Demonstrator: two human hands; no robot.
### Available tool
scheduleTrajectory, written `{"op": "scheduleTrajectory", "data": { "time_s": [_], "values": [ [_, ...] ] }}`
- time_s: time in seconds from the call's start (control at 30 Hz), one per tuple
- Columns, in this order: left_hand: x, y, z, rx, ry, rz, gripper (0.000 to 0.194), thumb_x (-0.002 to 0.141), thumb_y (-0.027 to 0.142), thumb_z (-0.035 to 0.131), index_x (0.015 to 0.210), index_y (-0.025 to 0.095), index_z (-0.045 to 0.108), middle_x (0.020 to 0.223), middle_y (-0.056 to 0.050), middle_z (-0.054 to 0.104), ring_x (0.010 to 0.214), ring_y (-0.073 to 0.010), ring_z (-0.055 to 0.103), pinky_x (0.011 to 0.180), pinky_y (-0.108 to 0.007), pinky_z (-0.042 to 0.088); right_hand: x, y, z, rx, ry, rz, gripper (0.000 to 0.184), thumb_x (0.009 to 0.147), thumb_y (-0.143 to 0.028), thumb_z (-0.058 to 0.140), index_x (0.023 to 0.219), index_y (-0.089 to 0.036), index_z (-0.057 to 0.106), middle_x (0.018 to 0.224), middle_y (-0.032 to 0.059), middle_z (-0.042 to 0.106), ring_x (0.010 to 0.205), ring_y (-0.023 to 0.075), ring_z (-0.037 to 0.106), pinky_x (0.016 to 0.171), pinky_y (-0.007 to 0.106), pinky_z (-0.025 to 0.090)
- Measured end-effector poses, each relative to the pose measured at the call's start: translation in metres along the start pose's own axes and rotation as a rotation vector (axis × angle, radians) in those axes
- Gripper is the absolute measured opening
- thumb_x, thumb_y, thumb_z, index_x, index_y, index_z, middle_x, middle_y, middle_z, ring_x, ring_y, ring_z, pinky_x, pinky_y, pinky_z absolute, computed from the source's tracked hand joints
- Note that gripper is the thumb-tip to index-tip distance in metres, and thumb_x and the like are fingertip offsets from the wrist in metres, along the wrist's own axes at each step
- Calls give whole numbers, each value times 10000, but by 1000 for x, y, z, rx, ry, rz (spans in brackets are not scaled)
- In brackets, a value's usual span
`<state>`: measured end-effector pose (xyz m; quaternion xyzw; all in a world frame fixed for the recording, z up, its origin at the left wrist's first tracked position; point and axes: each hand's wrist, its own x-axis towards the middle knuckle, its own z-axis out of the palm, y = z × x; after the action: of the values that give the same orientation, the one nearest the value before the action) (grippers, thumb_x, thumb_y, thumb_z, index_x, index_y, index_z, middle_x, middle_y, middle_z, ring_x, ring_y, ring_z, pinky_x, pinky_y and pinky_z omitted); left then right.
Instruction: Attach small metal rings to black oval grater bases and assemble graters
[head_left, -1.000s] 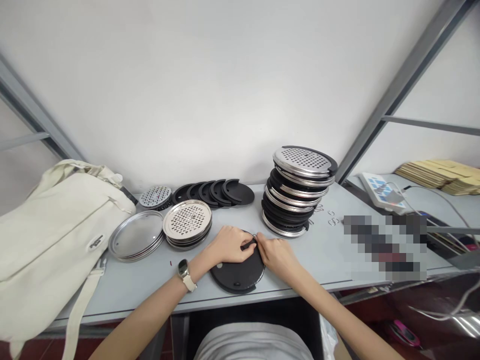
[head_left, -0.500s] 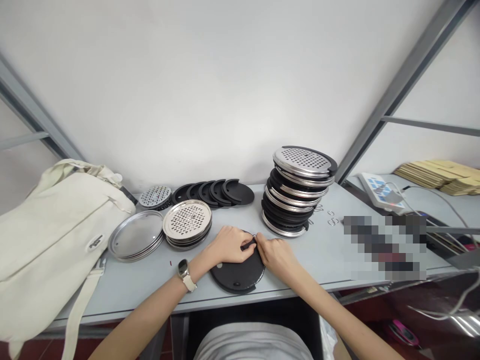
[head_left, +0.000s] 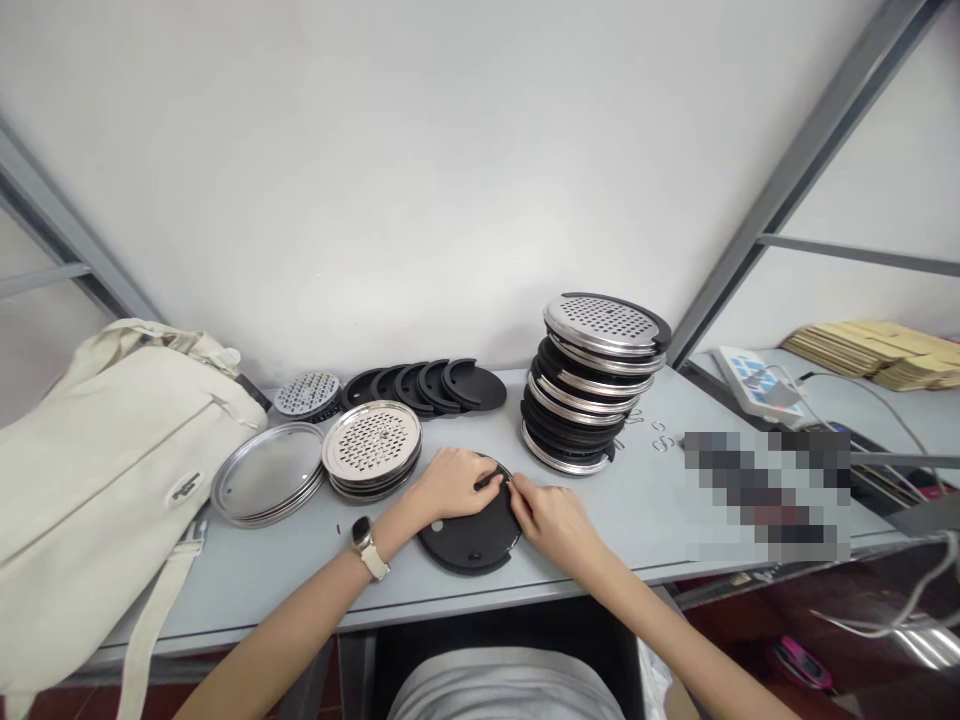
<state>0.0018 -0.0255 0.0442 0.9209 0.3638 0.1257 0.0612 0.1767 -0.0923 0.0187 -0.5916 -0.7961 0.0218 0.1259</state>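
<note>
Disc [head_left: 466,538] lies near the table edge [head_left: 405,609]; left hand [head_left: 456,484] grasps it, right hand [head_left: 555,517] pinches its rim, apart from the stack [head_left: 585,395].

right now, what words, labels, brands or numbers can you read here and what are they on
No text can be read for certain.
Oval patch on the cream backpack: dark logo-like mark, too small to read.
Wristwatch: face too small to read.
White-and-blue power strip: any print is too small to read.
Black disc in front of the person: no lettering shows.
</note>
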Motion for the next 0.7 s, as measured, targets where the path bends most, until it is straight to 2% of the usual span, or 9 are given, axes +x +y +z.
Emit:
{"op": "scheduleTrajectory", "data": {
  "time_s": [0.17, 0.3, 0.43, 0.57, 0.7],
  "values": [
    [-3, -2, 0, 6, 7, 57, 266, 891, 347, 483, 701, 199, 598, 646, -10, 647, 562, -141, 546, 536, -289, 231, 4, 9, -2, 208, 6, 38, 276, 981, -284, 315, 817, -214, 526, 613, 10, 629, 555, 172, 601, 534, 261, 261],
    [-8, -2, -1, -1, -16, 116, 285, 906, 355, 465, 709, 197, 597, 655, -11, 653, 577, -141, 556, 556, -282, 253, 6, 12, 2, 350, 31, 27, 293, 993, -313, 304, 779, -224, 483, 598, -18, 561, 538, 150, 535, 552, 241, 302],
    [-9, -1, -2, -2, -27, 145, 283, 908, 350, 465, 711, 194, 594, 671, -11, 661, 591, -143, 572, 561, -284, 261, 8, 14, 4, 462, 58, 33, 295, 993, -327, 316, 742, -224, 434, 586, -40, 483, 539, 136, 472, 563, 226, 323],
    [-8, -1, -1, 8, -18, 156, 300, 909, 350, 466, 685, 188, 584, 657, -17, 652, 580, -142, 569, 554, -287, 264, 10, 14, 2, 608, 102, 28, 280, 1002, -327, 295, 780, -220, 428, 651, -37, 483, 591, 129, 471, 603, 218, 351],
    [-9, 0, 0, 1, -13, 192, 287, 905, 338, 472, 697, 186, 601, 655, -18, 653, 579, -141, 581, 549, -286, 281, 10, 14, 3, 627, 102, 28, 291, 996, -343, 322, 740, -222, 387, 620, -51, 417, 577, 124, 427, 588, 222, 327]
  ]
}}
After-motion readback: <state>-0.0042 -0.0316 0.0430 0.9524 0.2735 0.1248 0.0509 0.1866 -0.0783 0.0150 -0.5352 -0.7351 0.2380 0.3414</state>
